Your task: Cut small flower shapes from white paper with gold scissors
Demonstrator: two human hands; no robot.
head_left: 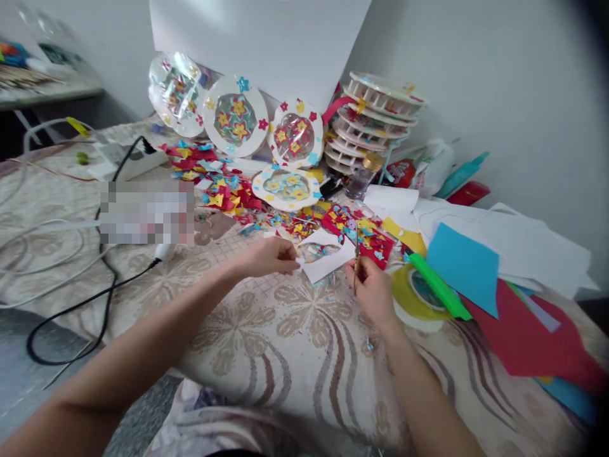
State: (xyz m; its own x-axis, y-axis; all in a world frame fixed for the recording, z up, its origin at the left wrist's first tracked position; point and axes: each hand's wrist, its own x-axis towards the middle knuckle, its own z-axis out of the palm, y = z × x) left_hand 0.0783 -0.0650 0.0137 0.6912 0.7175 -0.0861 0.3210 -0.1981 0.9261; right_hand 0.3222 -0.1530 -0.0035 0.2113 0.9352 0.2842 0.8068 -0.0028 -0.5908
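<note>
A white paper (328,263) with a curved opening cut in it is in front of me, just above the patterned tablecloth (280,324). My left hand (273,257) is closed in a pinch at the paper's left tip. On the other side, my right hand (371,282) grips small scissors (356,251), their thin dark blades pointing up and away beside the paper's right edge. Fingers hide most of the handles. Behind the paper, small red, yellow and blue paper scraps (295,223) are heaped, some on a red sheet (383,257).
Round star-decorated pieces (235,117) lean at the back, near a tall stack of white discs (375,117) and a gold-capped jar (359,181). At right lie a green cutter (438,285), yellow tape roll (409,295), blue sheet (464,263) and red sheets (518,336). Cables (111,285) run left.
</note>
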